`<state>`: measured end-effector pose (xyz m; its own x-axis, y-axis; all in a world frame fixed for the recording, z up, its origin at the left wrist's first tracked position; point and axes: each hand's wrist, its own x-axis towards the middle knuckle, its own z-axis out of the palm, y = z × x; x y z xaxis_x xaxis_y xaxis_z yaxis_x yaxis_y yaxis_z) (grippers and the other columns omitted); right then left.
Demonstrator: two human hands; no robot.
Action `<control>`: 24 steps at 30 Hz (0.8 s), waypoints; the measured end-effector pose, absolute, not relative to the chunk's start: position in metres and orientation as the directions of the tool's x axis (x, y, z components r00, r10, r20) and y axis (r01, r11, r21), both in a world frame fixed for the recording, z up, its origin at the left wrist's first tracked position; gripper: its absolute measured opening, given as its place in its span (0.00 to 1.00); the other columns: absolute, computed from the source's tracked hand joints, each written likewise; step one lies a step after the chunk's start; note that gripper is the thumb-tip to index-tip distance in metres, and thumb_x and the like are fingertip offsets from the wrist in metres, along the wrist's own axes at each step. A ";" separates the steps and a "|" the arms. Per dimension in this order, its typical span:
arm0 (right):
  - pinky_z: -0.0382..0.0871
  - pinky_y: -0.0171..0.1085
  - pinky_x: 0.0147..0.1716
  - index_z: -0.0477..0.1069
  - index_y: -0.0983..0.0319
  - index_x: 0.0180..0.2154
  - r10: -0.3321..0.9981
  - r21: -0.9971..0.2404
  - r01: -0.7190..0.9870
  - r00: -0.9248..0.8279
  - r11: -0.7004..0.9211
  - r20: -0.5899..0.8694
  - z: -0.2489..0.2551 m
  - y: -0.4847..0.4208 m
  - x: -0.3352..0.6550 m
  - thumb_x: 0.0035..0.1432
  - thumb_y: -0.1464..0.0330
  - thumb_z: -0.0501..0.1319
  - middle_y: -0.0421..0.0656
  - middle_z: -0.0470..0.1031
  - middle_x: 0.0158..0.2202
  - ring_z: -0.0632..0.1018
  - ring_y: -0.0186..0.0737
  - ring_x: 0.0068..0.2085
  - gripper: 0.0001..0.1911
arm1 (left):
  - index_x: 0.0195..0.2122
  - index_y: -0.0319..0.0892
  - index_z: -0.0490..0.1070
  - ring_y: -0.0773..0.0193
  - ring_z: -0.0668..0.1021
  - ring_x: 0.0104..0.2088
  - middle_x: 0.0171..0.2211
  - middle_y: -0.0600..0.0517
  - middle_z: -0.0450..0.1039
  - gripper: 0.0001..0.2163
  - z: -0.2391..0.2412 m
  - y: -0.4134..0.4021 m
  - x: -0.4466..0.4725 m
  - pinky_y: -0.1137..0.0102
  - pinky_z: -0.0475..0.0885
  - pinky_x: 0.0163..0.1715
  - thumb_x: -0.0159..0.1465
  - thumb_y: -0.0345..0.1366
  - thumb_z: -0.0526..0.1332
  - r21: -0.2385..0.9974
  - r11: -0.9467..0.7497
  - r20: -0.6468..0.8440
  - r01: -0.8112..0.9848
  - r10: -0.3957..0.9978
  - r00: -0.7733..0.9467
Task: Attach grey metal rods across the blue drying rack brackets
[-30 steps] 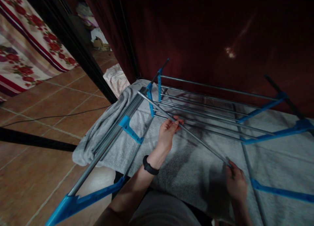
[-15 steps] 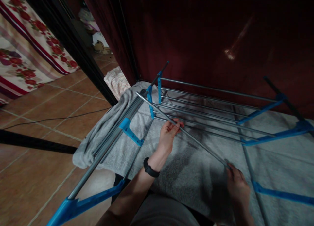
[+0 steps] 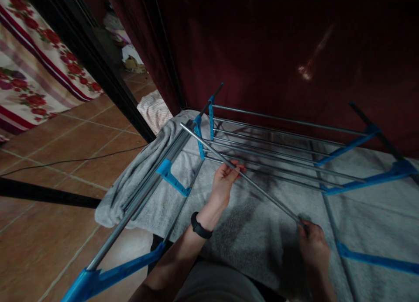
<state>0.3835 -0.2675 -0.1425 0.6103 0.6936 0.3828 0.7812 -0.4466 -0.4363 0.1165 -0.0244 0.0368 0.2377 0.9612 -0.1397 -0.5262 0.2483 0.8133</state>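
Note:
A thin metal tube [image 3: 268,196] slants across the front of a partly built rack with blue plastic brackets [image 3: 173,180] and grey metal rods [image 3: 275,150]. My left hand [image 3: 225,175] pinches the tube near its middle, with a dark band on the wrist. At the tube's lower right end, my right hand [image 3: 313,241] is closed around it. The tube's upper left end passes in front of a blue bracket [image 3: 199,136]; whether it touches is unclear. Several loose rods [image 3: 153,171] lie together on the left, along the rack's side pole.
A grey blanket [image 3: 242,232] lies beneath the rack. Behind stands a dark red glossy panel [image 3: 262,53]. To the left are a black post [image 3: 98,75], brown floor tiles [image 3: 39,232], a dark cable [image 3: 75,159] and a floral curtain [image 3: 36,75].
My right hand has shifted slightly left and down along with the tube's lower end. My left hand keeps its pinch in nearly the same place.

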 end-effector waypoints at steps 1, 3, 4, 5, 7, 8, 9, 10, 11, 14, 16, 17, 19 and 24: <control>0.72 0.46 0.38 0.78 0.62 0.48 0.690 -0.440 0.781 0.610 -0.443 0.389 -0.142 -0.267 0.383 0.73 0.33 0.44 0.55 0.82 0.44 0.81 0.54 0.42 0.43 | 0.44 0.44 0.81 0.58 0.87 0.43 0.40 0.50 0.87 0.18 0.037 -0.024 0.116 0.66 0.76 0.45 0.59 0.43 0.82 0.811 0.250 -0.141 -0.528 0.961 0.239; 0.72 0.46 0.38 0.78 0.61 0.47 0.683 -0.445 0.780 0.613 -0.440 0.397 -0.139 -0.266 0.381 0.73 0.33 0.44 0.55 0.81 0.43 0.81 0.53 0.42 0.42 | 0.44 0.44 0.81 0.58 0.87 0.43 0.40 0.50 0.86 0.18 0.036 -0.025 0.117 0.65 0.77 0.46 0.59 0.43 0.82 0.810 0.257 -0.147 -0.528 0.959 0.241; 0.72 0.46 0.38 0.78 0.61 0.47 0.682 -0.446 0.779 0.613 -0.440 0.398 -0.138 -0.265 0.380 0.73 0.33 0.45 0.55 0.81 0.44 0.80 0.53 0.42 0.42 | 0.44 0.44 0.81 0.58 0.87 0.43 0.40 0.49 0.86 0.18 0.036 -0.025 0.117 0.65 0.77 0.46 0.59 0.44 0.82 0.810 0.260 -0.151 -0.526 0.959 0.241; 0.71 0.46 0.37 0.78 0.61 0.47 0.682 -0.446 0.779 0.614 -0.442 0.397 -0.136 -0.264 0.379 0.73 0.33 0.45 0.55 0.81 0.44 0.80 0.53 0.42 0.41 | 0.44 0.44 0.81 0.58 0.87 0.43 0.40 0.49 0.86 0.18 0.036 -0.025 0.117 0.65 0.77 0.46 0.59 0.44 0.82 0.810 0.264 -0.156 -0.525 0.958 0.241; 0.72 0.46 0.37 0.78 0.60 0.46 0.679 -0.442 0.777 0.618 -0.449 0.396 -0.133 -0.263 0.377 0.73 0.33 0.45 0.55 0.80 0.44 0.80 0.53 0.42 0.42 | 0.44 0.44 0.81 0.57 0.87 0.43 0.40 0.49 0.86 0.19 0.035 -0.026 0.118 0.64 0.77 0.46 0.58 0.44 0.83 0.810 0.270 -0.163 -0.521 0.956 0.242; 0.72 0.46 0.37 0.79 0.61 0.46 0.678 -0.440 0.776 0.619 -0.452 0.396 -0.132 -0.263 0.377 0.73 0.33 0.44 0.55 0.80 0.44 0.80 0.53 0.43 0.42 | 0.44 0.44 0.81 0.57 0.87 0.43 0.40 0.49 0.86 0.19 0.034 -0.026 0.118 0.64 0.77 0.46 0.58 0.45 0.83 0.811 0.271 -0.164 -0.519 0.956 0.243; 0.72 0.46 0.38 0.79 0.61 0.47 0.679 -0.439 0.776 0.620 -0.453 0.394 -0.131 -0.263 0.376 0.73 0.33 0.44 0.55 0.80 0.44 0.81 0.54 0.44 0.42 | 0.44 0.44 0.81 0.57 0.87 0.43 0.40 0.49 0.86 0.19 0.034 -0.026 0.119 0.64 0.77 0.46 0.58 0.45 0.83 0.812 0.269 -0.163 -0.518 0.956 0.242; 0.73 0.46 0.39 0.79 0.61 0.47 0.681 -0.439 0.776 0.619 -0.453 0.392 -0.131 -0.263 0.375 0.73 0.33 0.44 0.56 0.81 0.46 0.81 0.54 0.44 0.43 | 0.45 0.44 0.82 0.57 0.87 0.43 0.40 0.49 0.86 0.19 0.034 -0.027 0.119 0.64 0.77 0.46 0.58 0.45 0.83 0.813 0.267 -0.160 -0.517 0.957 0.242; 0.74 0.47 0.40 0.80 0.61 0.48 0.687 -0.440 0.779 0.614 -0.448 0.388 -0.130 -0.263 0.375 0.73 0.33 0.44 0.56 0.81 0.47 0.81 0.54 0.45 0.43 | 0.44 0.43 0.82 0.57 0.87 0.43 0.39 0.49 0.86 0.18 0.034 -0.027 0.119 0.64 0.77 0.45 0.59 0.45 0.82 0.816 0.264 -0.157 -0.515 0.957 0.242; 0.76 0.47 0.42 0.81 0.61 0.49 0.707 -0.455 0.783 0.600 -0.424 0.373 -0.130 -0.263 0.373 0.73 0.34 0.45 0.56 0.81 0.48 0.81 0.53 0.46 0.43 | 0.44 0.43 0.82 0.58 0.87 0.43 0.39 0.49 0.86 0.17 0.034 -0.029 0.120 0.65 0.76 0.46 0.60 0.44 0.82 0.821 0.258 -0.151 -0.509 0.959 0.241; 0.77 0.47 0.43 0.82 0.60 0.51 0.719 -0.466 0.782 0.595 -0.415 0.358 -0.130 -0.263 0.372 0.73 0.34 0.46 0.55 0.81 0.48 0.82 0.52 0.45 0.42 | 0.44 0.43 0.82 0.58 0.87 0.43 0.39 0.48 0.87 0.16 0.033 -0.029 0.121 0.64 0.76 0.46 0.60 0.43 0.81 0.821 0.260 -0.154 -0.508 0.958 0.243; 0.77 0.47 0.43 0.82 0.60 0.52 0.721 -0.469 0.780 0.596 -0.414 0.354 -0.131 -0.262 0.371 0.74 0.34 0.45 0.55 0.81 0.48 0.82 0.52 0.45 0.42 | 0.43 0.43 0.82 0.58 0.86 0.43 0.39 0.48 0.86 0.17 0.033 -0.030 0.121 0.64 0.76 0.46 0.59 0.44 0.82 0.820 0.262 -0.155 -0.509 0.958 0.243; 0.78 0.48 0.45 0.82 0.60 0.53 0.726 -0.471 0.780 0.594 -0.412 0.347 -0.131 -0.261 0.369 0.74 0.35 0.45 0.55 0.81 0.49 0.82 0.52 0.46 0.43 | 0.43 0.43 0.82 0.58 0.86 0.42 0.39 0.48 0.86 0.17 0.033 -0.030 0.122 0.64 0.76 0.46 0.59 0.44 0.82 0.819 0.262 -0.155 -0.511 0.958 0.242; 0.79 0.51 0.50 0.81 0.60 0.56 0.734 -0.490 0.771 0.596 -0.407 0.327 -0.131 -0.257 0.363 0.75 0.36 0.44 0.55 0.82 0.52 0.83 0.55 0.51 0.42 | 0.43 0.43 0.82 0.56 0.87 0.43 0.39 0.49 0.86 0.17 0.032 -0.033 0.123 0.63 0.77 0.47 0.57 0.43 0.82 0.821 0.272 -0.172 -0.502 0.956 0.238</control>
